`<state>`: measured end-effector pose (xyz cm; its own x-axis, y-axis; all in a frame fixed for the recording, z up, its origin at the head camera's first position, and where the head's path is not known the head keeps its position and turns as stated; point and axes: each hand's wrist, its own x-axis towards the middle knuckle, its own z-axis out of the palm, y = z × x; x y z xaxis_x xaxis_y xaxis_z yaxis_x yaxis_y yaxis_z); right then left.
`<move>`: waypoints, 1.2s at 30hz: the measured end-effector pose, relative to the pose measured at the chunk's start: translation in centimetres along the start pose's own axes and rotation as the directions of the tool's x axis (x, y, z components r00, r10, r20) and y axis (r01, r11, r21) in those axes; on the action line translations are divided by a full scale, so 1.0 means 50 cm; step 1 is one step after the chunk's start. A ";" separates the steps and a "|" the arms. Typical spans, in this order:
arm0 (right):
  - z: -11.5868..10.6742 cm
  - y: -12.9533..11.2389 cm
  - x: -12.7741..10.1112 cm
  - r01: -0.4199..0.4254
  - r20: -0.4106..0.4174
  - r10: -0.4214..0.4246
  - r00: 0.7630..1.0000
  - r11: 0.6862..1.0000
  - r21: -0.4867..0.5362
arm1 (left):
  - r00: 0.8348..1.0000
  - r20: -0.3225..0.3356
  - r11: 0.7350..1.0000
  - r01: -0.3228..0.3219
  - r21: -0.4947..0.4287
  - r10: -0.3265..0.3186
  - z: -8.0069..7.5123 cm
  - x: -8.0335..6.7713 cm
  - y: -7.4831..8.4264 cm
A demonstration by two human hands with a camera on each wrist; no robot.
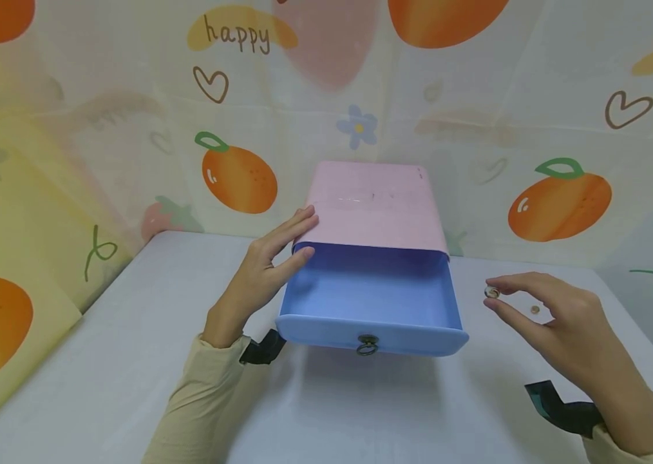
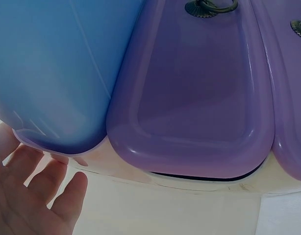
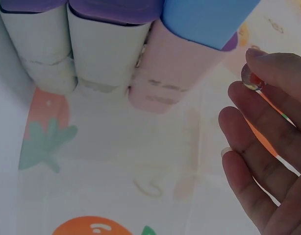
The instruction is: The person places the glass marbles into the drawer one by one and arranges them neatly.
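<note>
Tan sleeves [image 1: 190,399] in front, a marble [image 1: 492,292] pinched beside a pulled-out drawer [image 1: 321,330]

Right hand [image 1: 578,328] has the marble between thumb and index fingertip, the 2 tips apart only by its width; the right wrist view shows the other 3 fingers gently bent and clear of it. The marble is in the air, just right of the blue drawer. Left hand [image 1: 257,270] lies with fingers extended and thumb spread, gripping nothing, its fingertips touching the left edge of the pink casing [image 1: 373,203]. A ring pull [image 1: 367,345] hangs on the drawer's front. 2 purple drawers [image 2: 194,93] show next to the blue in the left wrist view. Through the gap behind the right thumb, a small brown disc [image 1: 535,309] lies on the white table [image 1: 123,361]. Cloth [image 1: 326,138] printed with oranges stands behind.
</note>
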<state>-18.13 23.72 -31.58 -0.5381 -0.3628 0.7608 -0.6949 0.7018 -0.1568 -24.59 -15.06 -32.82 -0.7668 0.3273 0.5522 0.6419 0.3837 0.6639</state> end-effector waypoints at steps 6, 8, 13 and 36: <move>0.002 -0.006 0.005 0.014 -0.002 -0.014 1.000 1.000 0.001 | 1.000 -0.005 1.000 -0.001 0.004 0.001 0.000 0.000 -0.003; 0.002 -0.010 0.007 0.007 0.003 -0.007 1.000 1.000 -0.005 | 1.000 -0.005 1.000 -0.002 0.003 0.002 -0.001 0.000 -0.003; 0.000 -0.021 0.014 -0.013 0.007 0.013 1.000 1.000 -0.011 | 1.000 -0.003 1.000 -0.006 0.004 0.006 0.000 0.001 -0.002; 0.017 -0.060 0.066 0.041 0.102 -0.048 0.994 0.997 0.070 | 1.000 -0.004 1.000 -0.003 -0.002 0.003 0.000 0.001 -0.001</move>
<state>-18.22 19.90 -29.11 -0.5498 -0.4569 0.6992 -0.7483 0.6414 -0.1692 -24.64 -15.06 -32.82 -0.7652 0.3252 0.5557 0.6438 0.3813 0.6634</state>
